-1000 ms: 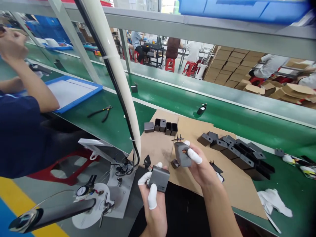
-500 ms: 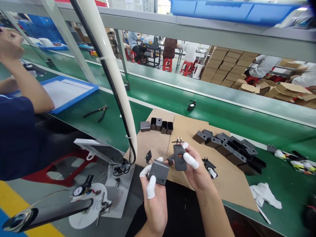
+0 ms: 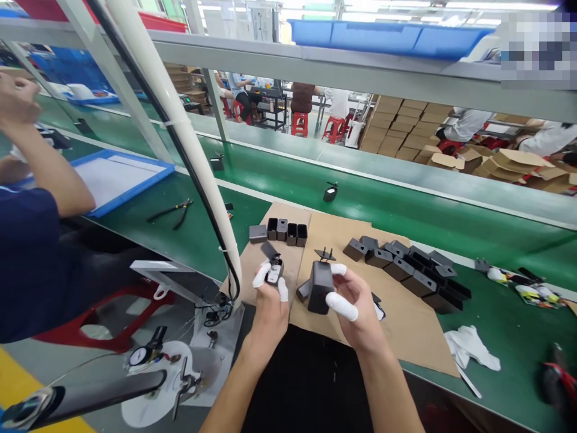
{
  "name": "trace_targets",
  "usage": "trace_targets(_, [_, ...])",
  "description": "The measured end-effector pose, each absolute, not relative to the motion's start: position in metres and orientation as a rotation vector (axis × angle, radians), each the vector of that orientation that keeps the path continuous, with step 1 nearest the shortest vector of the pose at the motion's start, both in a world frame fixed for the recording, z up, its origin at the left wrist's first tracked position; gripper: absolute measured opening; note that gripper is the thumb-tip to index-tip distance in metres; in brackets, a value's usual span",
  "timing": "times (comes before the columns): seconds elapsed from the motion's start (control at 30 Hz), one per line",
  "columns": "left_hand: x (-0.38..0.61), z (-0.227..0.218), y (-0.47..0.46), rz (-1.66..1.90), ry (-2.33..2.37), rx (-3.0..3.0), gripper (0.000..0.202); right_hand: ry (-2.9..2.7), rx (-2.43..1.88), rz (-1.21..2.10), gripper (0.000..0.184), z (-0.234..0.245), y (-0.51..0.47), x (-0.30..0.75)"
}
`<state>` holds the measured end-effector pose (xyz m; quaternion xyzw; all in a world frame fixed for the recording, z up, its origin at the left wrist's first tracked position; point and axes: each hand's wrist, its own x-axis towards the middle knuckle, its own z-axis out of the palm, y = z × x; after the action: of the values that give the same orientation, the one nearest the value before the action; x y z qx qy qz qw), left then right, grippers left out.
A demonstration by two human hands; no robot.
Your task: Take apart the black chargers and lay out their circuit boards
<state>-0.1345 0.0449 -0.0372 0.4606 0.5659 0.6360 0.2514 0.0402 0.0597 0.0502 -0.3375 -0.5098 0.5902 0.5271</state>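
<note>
My left hand (image 3: 265, 313), with white finger cots, is closed around a black plug charger (image 3: 274, 275). Its end is open, showing whitish parts inside, and its cover plate (image 3: 269, 249) hangs loose and tilted. In my right hand (image 3: 358, 304), also in white finger cots, is a second black charger (image 3: 321, 288), upright. A plate with two prongs (image 3: 325, 255) stands off its top end. Behind it, a black housing (image 3: 302, 291) lies on the cardboard sheet (image 3: 345, 240). Another dark piece with white inside (image 3: 379, 309) is partly hidden by my right hand.
Several black housings stand in a row (image 3: 287, 231); a larger group (image 3: 406, 264) lies to the right. Beyond runs a green conveyor belt (image 3: 270, 174) carrying a charger (image 3: 330, 192). Cutting pliers (image 3: 174, 212), a white cloth (image 3: 471, 349) and a white pole (image 3: 193, 144) are nearby. A co-worker's arm (image 3: 54, 162) is at left.
My left hand has turned its charger so the open end faces up. My right hand has turned its charger, hiding the orange port. Chargers on the belt have shifted left.
</note>
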Motion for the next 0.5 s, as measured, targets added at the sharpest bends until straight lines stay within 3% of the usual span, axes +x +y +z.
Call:
trace_targets(0.2, [-0.152,-0.053,0.065,1.469,1.610,1.413,0.048,-1.604,-0.869,0.823,0.059,0.036,0.053,0.046])
trace_targets(0.43, [-0.158,-0.053,0.062,1.391,1.585,1.393,0.079,-1.756,-1.058,0.639,0.060,0.039,0.078,0.047])
trace_targets(0.5, [-0.160,-0.051,0.062,1.362,1.585,1.381,0.080,-1.843,-1.091,0.666,0.062,0.038,0.096,0.045])
